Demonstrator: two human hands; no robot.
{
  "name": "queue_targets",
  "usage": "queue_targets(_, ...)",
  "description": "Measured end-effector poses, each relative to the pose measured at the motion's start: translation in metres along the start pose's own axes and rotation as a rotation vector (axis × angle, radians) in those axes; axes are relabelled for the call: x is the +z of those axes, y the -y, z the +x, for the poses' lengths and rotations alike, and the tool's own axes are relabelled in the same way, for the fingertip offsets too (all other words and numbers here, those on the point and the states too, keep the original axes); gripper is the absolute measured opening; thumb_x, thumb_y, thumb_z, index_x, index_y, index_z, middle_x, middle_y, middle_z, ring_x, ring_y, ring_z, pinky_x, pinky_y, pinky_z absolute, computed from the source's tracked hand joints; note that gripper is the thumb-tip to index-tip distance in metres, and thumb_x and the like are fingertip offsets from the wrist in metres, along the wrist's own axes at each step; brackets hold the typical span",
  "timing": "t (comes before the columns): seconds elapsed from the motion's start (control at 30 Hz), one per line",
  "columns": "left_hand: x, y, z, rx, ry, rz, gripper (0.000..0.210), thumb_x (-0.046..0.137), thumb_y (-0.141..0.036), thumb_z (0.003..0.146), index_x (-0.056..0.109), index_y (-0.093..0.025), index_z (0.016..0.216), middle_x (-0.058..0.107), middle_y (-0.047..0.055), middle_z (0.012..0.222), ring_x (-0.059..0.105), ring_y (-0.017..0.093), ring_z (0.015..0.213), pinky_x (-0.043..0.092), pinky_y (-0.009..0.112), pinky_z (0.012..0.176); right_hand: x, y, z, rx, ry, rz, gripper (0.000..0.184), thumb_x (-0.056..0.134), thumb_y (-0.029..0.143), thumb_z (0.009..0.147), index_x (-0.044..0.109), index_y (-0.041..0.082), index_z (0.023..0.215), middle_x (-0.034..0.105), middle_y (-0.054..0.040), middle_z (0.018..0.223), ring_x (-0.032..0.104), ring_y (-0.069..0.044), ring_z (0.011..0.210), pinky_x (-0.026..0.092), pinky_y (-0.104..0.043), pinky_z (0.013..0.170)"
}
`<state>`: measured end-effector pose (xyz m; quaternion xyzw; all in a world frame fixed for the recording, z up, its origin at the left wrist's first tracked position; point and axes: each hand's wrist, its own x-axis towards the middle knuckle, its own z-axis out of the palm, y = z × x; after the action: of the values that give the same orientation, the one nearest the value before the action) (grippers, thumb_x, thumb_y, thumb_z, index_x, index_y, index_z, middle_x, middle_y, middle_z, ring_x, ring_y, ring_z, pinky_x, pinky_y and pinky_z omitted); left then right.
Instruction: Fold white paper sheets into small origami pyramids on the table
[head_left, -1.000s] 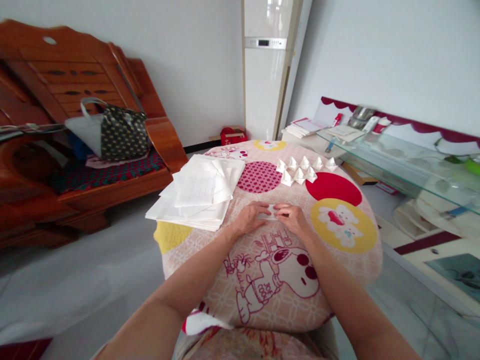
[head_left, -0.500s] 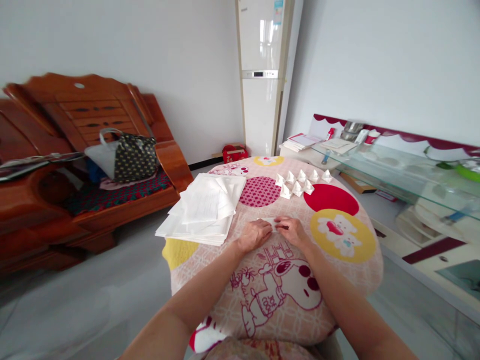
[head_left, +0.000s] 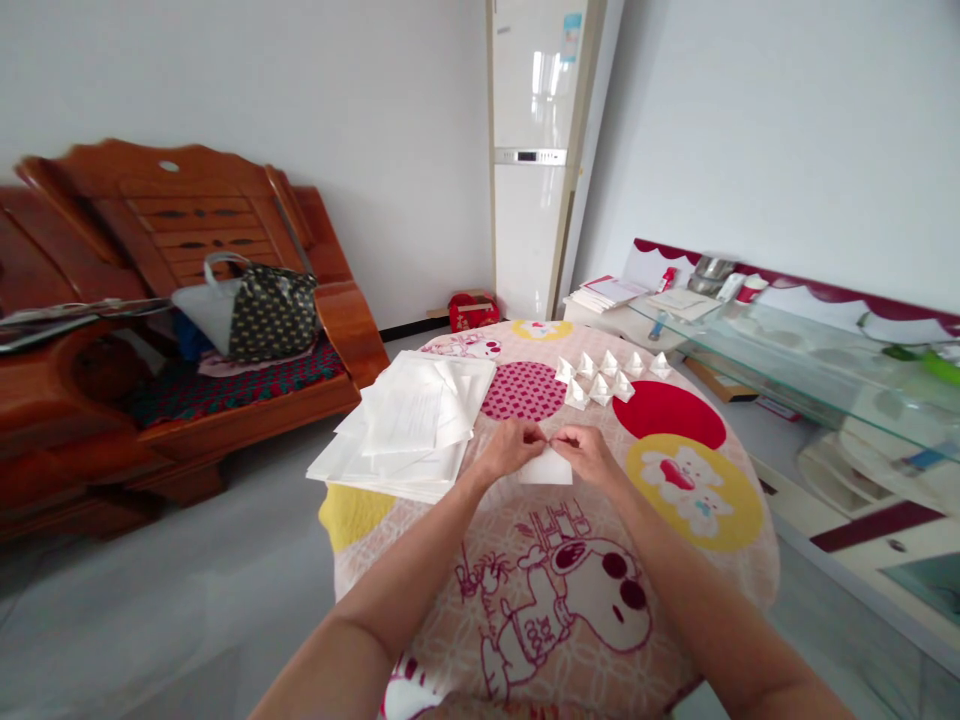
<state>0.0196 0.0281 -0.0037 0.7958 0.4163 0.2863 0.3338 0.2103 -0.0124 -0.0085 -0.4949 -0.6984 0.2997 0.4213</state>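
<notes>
Both my hands meet over a small white sheet of paper point(head_left: 547, 468) on the round table. My left hand point(head_left: 514, 447) pinches its far edge from the left. From the right, my right hand point(head_left: 585, 453) pinches the same edge, the fingertips of the two hands almost touching. The near part of the paper shows flat between and below the hands; its far edge is hidden by my fingers. Beyond my hands stand several folded white paper boats point(head_left: 599, 388) in two rows. Left of my hands lies a loose stack of white paper sheets point(head_left: 405, 415).
A patterned cloth point(head_left: 450, 580) covers the round table. To the left is a wooden sofa point(head_left: 337, 265) with a bag point(head_left: 274, 312) on it. On the right stands a glass-topped cabinet point(head_left: 795, 330) carrying papers and metal bowls. A tall white air conditioner point(head_left: 529, 220) fills the corner.
My hands have lifted slightly and drawn to the paper's far edge, fingers now pinching there. More of the white sheet shows below them. The view has tilted a little.
</notes>
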Motion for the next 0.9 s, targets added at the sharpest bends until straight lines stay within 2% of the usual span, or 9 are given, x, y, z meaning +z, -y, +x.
queue_targets(0.07, -0.004, 0.003, 0.004, -0.059, 0.013, -0.12, 0.015, 0.063, -0.019, 0.079, 0.077, -0.014, 0.075, 0.067, -0.001, 0.066, 0.056, 0.012, 0.063, 0.038, 0.022, 0.06, -0.003, 0.003, 0.01, 0.113, 0.049, 0.064, 0.024, 0.063, 0.038, 0.077, 0.065, 0.018, 0.063, 0.057, 0.0009, 0.058, 0.049, -0.014, 0.057, 0.034, -0.027, 0.053)
queue_targets(0.17, 0.001, 0.012, 0.002, -0.151, -0.012, -0.257, 0.016, 0.063, -0.021, 0.078, 0.075, -0.013, 0.073, 0.064, -0.002, 0.063, 0.05, 0.01, 0.058, 0.034, 0.021, 0.056, 0.005, -0.005, 0.012, 0.238, 0.068, 0.165, 0.027, 0.067, 0.043, 0.072, 0.066, 0.018, 0.063, 0.055, 0.0021, 0.057, 0.045, -0.013, 0.056, 0.032, -0.027, 0.053)
queue_targets(0.3, 0.008, 0.021, -0.007, -0.226, -0.009, -0.303, 0.011, 0.065, -0.019, 0.074, 0.073, -0.012, 0.069, 0.061, -0.003, 0.06, 0.049, 0.009, 0.057, 0.034, 0.021, 0.055, 0.02, -0.02, -0.002, 0.351, -0.015, 0.286, 0.029, 0.071, 0.045, 0.069, 0.064, 0.018, 0.06, 0.052, 0.0031, 0.054, 0.044, -0.012, 0.054, 0.03, -0.026, 0.052)
queue_targets(0.4, 0.008, 0.024, -0.009, -0.26, 0.013, -0.371, 0.01, 0.065, -0.019, 0.073, 0.069, -0.013, 0.065, 0.058, -0.004, 0.056, 0.05, 0.008, 0.054, 0.036, 0.02, 0.053, 0.018, -0.023, -0.009, 0.398, -0.062, 0.318, 0.029, 0.073, 0.045, 0.065, 0.067, 0.017, 0.061, 0.055, 0.0025, 0.055, 0.045, -0.013, 0.054, 0.031, -0.027, 0.052)
queue_targets(0.57, 0.001, 0.025, -0.008, -0.39, 0.032, -0.491, 0.006, 0.064, -0.016, 0.072, 0.065, -0.014, 0.066, 0.062, -0.002, 0.056, 0.058, 0.009, 0.051, 0.047, 0.019, 0.054, 0.003, -0.022, -0.008, 0.459, -0.119, 0.421, 0.034, 0.081, 0.048, 0.057, 0.068, 0.016, 0.06, 0.06, 0.0008, 0.054, 0.049, -0.013, 0.053, 0.035, -0.027, 0.052)
queue_targets(0.77, -0.002, 0.028, -0.009, -0.378, -0.04, -0.485, 0.01, 0.061, -0.012, 0.072, 0.063, -0.014, 0.062, 0.061, -0.002, 0.052, 0.056, 0.008, 0.047, 0.044, 0.017, 0.049, 0.002, -0.021, -0.009, 0.512, -0.12, 0.519, 0.031, 0.08, 0.047, 0.057, 0.067, 0.019, 0.06, 0.064, -0.0013, 0.055, 0.057, -0.017, 0.05, 0.044, -0.029, 0.048)
queue_targets(0.9, 0.0, 0.03, -0.007, -0.382, -0.077, -0.509, 0.008, 0.06, -0.01, 0.07, 0.063, -0.014, 0.063, 0.06, -0.003, 0.053, 0.056, 0.008, 0.047, 0.045, 0.018, 0.049, 0.004, -0.017, -0.009, 0.51, -0.162, 0.516, 0.033, 0.081, 0.049, 0.057, 0.065, 0.02, 0.059, 0.064, -0.0015, 0.052, 0.057, -0.018, 0.046, 0.045, -0.029, 0.044)
